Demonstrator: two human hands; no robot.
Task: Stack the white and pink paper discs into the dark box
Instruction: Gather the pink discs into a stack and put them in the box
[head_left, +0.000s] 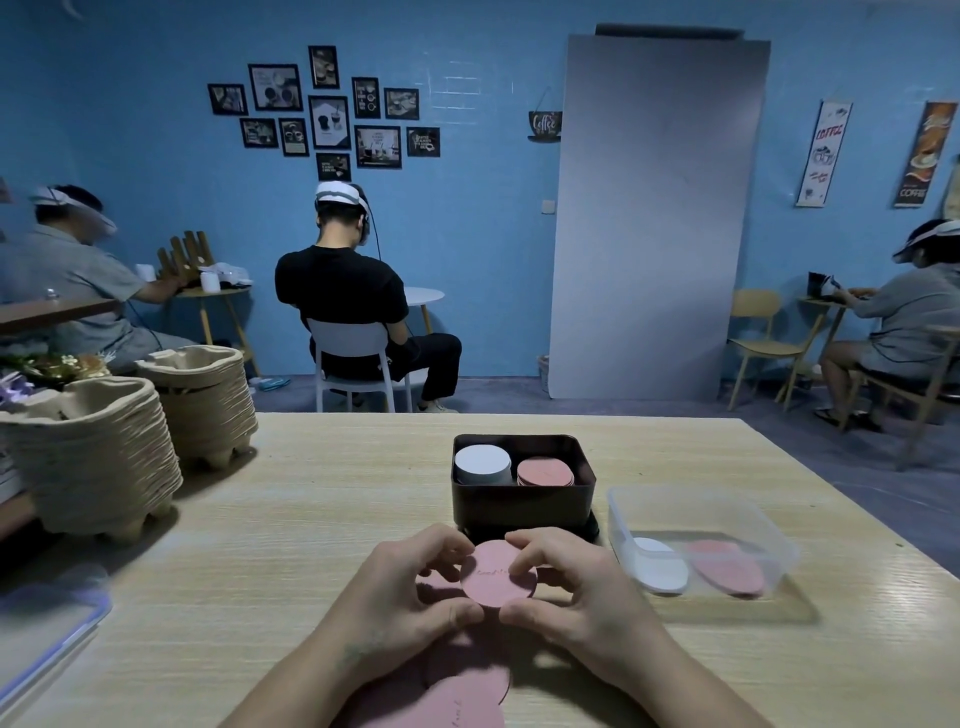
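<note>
Both my hands hold one pink paper disc (496, 578) just above the table, in front of the dark box (522, 506). My left hand (410, 597) pinches its left edge between fingers and thumb. My right hand (566, 592) pinches its right edge the same way. Inside the dark box a white disc stack (483, 464) stands on the left and a pink disc stack (545, 472) on the right. More loose pink discs (467, 686) lie on the table under and behind my hands, partly hidden by them.
A clear plastic tub (698, 504) to the right of the box holds a white disc (661, 569) and pink discs (730, 566). Two stacks of pulp cup trays (104, 457) stand at the far left. A clear lid (47, 634) lies at the left edge.
</note>
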